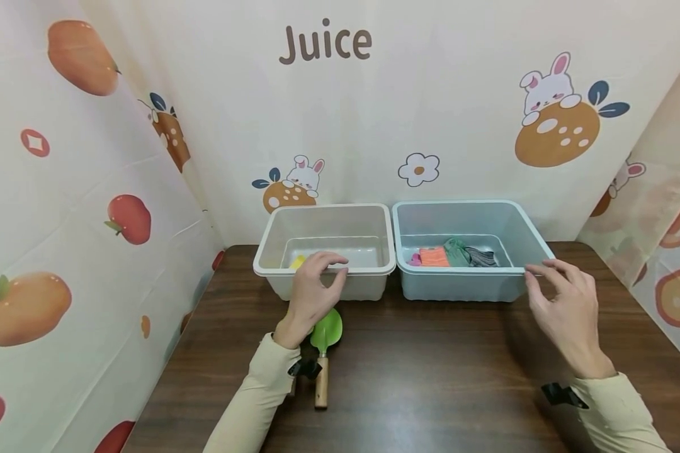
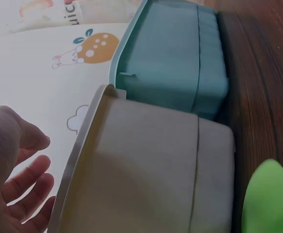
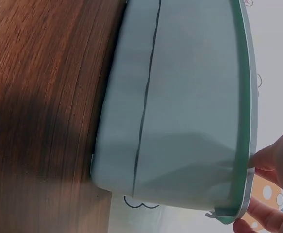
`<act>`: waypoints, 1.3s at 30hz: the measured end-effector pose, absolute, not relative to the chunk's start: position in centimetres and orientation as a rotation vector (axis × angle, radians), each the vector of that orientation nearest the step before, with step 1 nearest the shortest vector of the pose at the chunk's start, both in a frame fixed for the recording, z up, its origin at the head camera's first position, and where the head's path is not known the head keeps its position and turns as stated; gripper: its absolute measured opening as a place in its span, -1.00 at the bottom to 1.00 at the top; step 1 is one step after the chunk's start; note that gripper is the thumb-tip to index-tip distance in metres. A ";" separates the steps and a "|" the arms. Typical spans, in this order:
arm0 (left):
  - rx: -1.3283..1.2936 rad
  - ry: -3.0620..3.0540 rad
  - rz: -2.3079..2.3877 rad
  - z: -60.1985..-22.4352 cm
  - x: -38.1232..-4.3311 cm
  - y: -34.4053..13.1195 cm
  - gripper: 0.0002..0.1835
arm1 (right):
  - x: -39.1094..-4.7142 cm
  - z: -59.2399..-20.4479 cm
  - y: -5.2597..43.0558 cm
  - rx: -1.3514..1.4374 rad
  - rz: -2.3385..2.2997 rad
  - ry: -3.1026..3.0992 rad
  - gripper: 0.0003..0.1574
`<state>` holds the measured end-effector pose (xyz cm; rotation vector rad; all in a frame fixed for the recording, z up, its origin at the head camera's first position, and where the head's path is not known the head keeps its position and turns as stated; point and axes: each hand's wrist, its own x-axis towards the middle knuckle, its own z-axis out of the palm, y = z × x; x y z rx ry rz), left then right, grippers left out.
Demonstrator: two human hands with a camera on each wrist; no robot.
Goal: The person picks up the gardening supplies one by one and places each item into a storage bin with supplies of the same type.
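Note:
My left hand (image 1: 313, 292) hovers at the front rim of a pale grey plastic bin (image 1: 266, 272), fingers loosely curved with a gap between thumb and fingers. A small yellow thing (image 1: 298, 261) lies inside this bin, partly hidden by the hand. At the front right corner of a light blue bin (image 1: 459, 286), my right hand (image 1: 569, 308) pinches the rim, thumb on the outer side. Several small cloth pieces lie in the blue bin, among them an orange cloth (image 1: 434, 257), a green cloth (image 1: 456, 251) and a grey striped cloth (image 1: 481, 257).
Below the left hand, a green garden trowel (image 1: 327, 330) with a wooden handle lies on the brown table (image 1: 430, 377). Part of another wooden handle shows beside it, mostly hidden by the left wrist. A printed curtain (image 1: 362, 113) hangs close behind both bins.

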<state>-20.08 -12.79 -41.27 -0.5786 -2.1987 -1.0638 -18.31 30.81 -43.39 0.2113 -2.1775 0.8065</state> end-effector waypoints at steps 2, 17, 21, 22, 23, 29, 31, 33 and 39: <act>-0.568 -2.203 -1.057 -41.3 -19.9 -13.2 -0.86 | -18.3 -43.3 30.8 0.210 0.805 -2.186 -0.79; -0.510 -2.190 -1.021 -41.5 -19.0 -16.0 -0.83 | -18.5 -43.3 30.7 0.218 0.789 -2.182 -0.77; -0.507 -2.200 -1.004 -41.5 -18.8 -16.5 -0.84 | -18.6 -43.4 30.4 0.227 0.779 -2.154 -0.70; -0.506 -2.201 -0.995 -41.5 -18.7 -16.6 -0.84 | -18.6 -43.4 30.3 0.228 0.778 -2.150 -0.68; -0.507 -2.202 -0.983 -41.5 -18.7 -16.7 -0.84 | -18.5 -43.4 30.2 0.228 0.781 -2.148 -0.67; -0.492 -2.199 -0.906 -41.7 -18.4 -17.4 -0.84 | -18.3 -43.2 29.5 0.237 0.789 -2.157 -0.69; -0.492 -2.199 -0.885 -41.8 -18.3 -17.6 -0.85 | -18.2 -43.2 29.2 0.247 0.785 -2.159 -0.70; -0.493 -2.200 -0.877 -41.9 -18.3 -17.8 -0.85 | -18.0 -43.2 28.9 0.261 0.779 -2.163 -0.71; -0.497 -2.205 -0.882 -41.9 -18.0 -18.3 -0.85 | -17.7 -43.1 28.0 0.298 0.785 -2.178 -0.72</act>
